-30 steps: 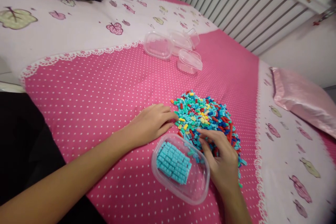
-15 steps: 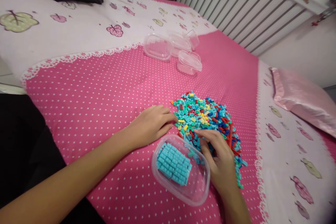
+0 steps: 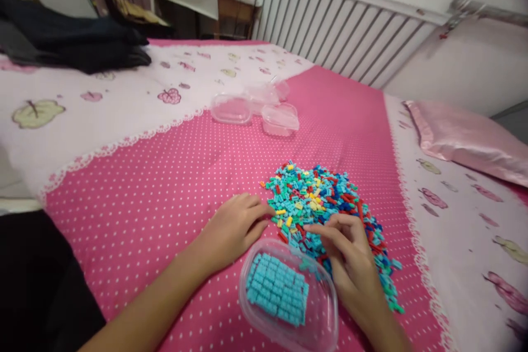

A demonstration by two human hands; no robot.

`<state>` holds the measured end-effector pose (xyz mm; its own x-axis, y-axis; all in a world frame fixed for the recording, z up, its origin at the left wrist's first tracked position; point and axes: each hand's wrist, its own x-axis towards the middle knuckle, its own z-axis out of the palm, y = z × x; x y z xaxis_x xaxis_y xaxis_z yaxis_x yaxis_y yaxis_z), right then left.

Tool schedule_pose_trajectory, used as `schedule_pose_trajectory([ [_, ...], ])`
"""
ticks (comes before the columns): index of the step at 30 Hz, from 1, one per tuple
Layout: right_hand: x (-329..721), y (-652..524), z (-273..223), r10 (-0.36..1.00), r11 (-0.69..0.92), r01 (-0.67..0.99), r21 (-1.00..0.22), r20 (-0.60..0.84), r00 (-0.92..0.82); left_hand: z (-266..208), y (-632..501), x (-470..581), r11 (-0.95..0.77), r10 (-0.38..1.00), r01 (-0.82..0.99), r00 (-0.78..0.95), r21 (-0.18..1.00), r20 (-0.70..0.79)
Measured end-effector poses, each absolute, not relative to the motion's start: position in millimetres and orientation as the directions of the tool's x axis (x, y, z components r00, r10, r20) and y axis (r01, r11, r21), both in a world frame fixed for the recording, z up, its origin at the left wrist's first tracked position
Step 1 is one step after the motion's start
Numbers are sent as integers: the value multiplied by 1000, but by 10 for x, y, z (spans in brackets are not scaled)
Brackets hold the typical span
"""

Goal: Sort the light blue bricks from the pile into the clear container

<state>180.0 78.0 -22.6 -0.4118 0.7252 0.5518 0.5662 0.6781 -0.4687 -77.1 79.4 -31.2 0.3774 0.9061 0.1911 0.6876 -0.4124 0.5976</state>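
Observation:
A loose heap of small plastic building bricks [image 3: 313, 198], in light blue, green, yellow, red and dark blue, lies on the bed. My left hand [image 3: 235, 225] rests on the sheet at the heap's left edge, fingers stretched out and nothing seen in them. Over the near side of the heap is my right hand [image 3: 350, 250], its index finger extended to the bricks and other fingers bent apart; I see no brick held. Close in front sits a clear plastic container [image 3: 319, 308], with a block of light blue bricks [image 3: 277, 289] packed in rows inside it.
Farther back on the pink dotted sheet [image 3: 165, 176] stand several clear containers [image 3: 280, 121]. Dark folded clothing [image 3: 82, 38] lies at the far left. A pink satin pillow [image 3: 470, 135] is at the right, and a white barred rail [image 3: 330, 27] borders the far side.
The view has tilted up, so the bed's contents sit lower and a desk with a monitor shows. My right hand's fingers have spread a little over the bricks; my left hand stays in place.

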Motion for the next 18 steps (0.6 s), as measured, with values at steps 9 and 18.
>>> schedule_pose_trajectory([
  [9,1739,797,-200,698,703,528,-476,604,-385,-264,772,-791,-335,936,717,328,612,128],
  [18,1778,865,-379,682,712,552,-435,615,-396,-255,762,-802,-303,947,720,300,625,114],
])
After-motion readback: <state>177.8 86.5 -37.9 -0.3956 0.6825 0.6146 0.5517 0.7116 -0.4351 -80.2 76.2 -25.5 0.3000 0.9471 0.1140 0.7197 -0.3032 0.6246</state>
